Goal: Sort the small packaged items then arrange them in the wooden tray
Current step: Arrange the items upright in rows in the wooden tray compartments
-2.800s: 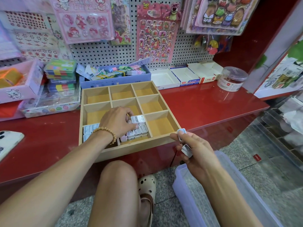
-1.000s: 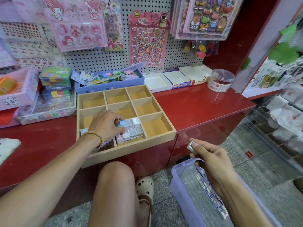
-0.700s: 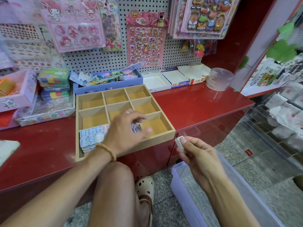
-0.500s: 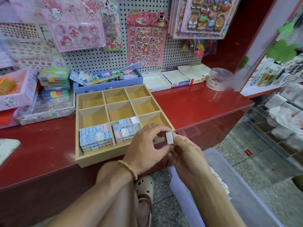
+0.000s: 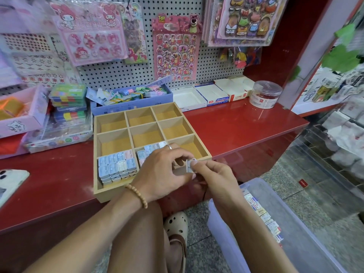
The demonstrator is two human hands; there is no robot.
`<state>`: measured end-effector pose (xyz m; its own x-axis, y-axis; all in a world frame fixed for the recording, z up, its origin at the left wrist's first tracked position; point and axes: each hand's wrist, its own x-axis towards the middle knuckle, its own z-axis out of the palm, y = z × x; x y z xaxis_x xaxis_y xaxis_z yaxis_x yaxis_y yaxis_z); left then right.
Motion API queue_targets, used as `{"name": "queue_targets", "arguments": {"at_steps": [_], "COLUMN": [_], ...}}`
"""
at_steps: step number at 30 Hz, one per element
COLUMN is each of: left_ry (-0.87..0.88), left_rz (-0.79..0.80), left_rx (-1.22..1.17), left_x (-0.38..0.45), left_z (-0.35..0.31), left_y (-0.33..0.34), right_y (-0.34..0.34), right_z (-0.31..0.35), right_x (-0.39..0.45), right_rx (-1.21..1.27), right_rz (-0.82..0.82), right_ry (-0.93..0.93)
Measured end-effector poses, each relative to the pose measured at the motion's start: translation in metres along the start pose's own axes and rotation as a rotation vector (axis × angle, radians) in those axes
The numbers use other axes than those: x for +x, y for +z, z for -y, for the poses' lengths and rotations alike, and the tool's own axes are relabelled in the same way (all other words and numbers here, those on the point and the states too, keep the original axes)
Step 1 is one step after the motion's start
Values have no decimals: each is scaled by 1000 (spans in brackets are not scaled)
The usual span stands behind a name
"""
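- Far left, on glossy red counter (image 5: 236,127): white smartphone (image 5: 9,181), camera side up, partly out of view.
- Behind that: pink cardboard box (image 5: 18,115), stack of multicoloured flat packs (image 5: 68,101), blue open box of pastel clips (image 5: 130,101) against white pegboard (image 5: 126,73).
- Centre: light wooden nine-compartment tray (image 5: 98,154) at counter's front edge; front-left compartment filled with small pale-blue packaged items (image 5: 116,166) standing in rows; front-middle compartment partly filled with more, half hidden by hand.
- Left hand (image 5: 163,174), beaded bracelet on wrist, ring on one finger, above tray's front edge; fingers curled, thumb and fingertips on small white packaged item (image 5: 189,166).
- Right hand (image 5: 215,177) just beside, touching same item; thumb and forefinger pinching it from right.
- Held item above tray's front-right compartment, at front rim.
- Lower right, on floor: translucent lilac plastic bin (image 5: 222,229) with more small packets (image 5: 262,211) inside.
- Far right on counter: clear round lidded jar (image 5: 265,94); white open cartons (image 5: 208,94) left of jar.
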<state>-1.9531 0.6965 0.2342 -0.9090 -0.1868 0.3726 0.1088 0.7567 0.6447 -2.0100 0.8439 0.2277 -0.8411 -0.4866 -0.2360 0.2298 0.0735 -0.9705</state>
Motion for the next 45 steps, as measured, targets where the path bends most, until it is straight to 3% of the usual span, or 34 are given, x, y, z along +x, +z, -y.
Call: {"name": "queue_targets", "arguments": {"at_steps": [4,9,24,30,36,40,45], "left_ry": [-157,-402,-407,-372,-381,-428,-499], "left_rz": [-37,68,101,4,-157,-102,10], "left_rx": [195,508,604,428,-92,-426,-555], "left_x": [3,9,20,17,7,-7,-27], "left_z": [29,75,88,68,12,-22,-52], "left_y": [-25,-54,-49,-56,-37,-1,50], "right_y": [-14,-42,-61,-66,-82,-104,-138], "right_z": [3,7,-8,-6,-1,-4,-16], "right_x": [5,11,11,2,-17,-40,-76], "right_rx": [-35,-150,-156,-124,-115,-98,-80], "right_rz": [-74,-233,-319,-339,-378,-442,-545], "right_ry": [-57,-154,-171,-164,-170,-158,-144]}}
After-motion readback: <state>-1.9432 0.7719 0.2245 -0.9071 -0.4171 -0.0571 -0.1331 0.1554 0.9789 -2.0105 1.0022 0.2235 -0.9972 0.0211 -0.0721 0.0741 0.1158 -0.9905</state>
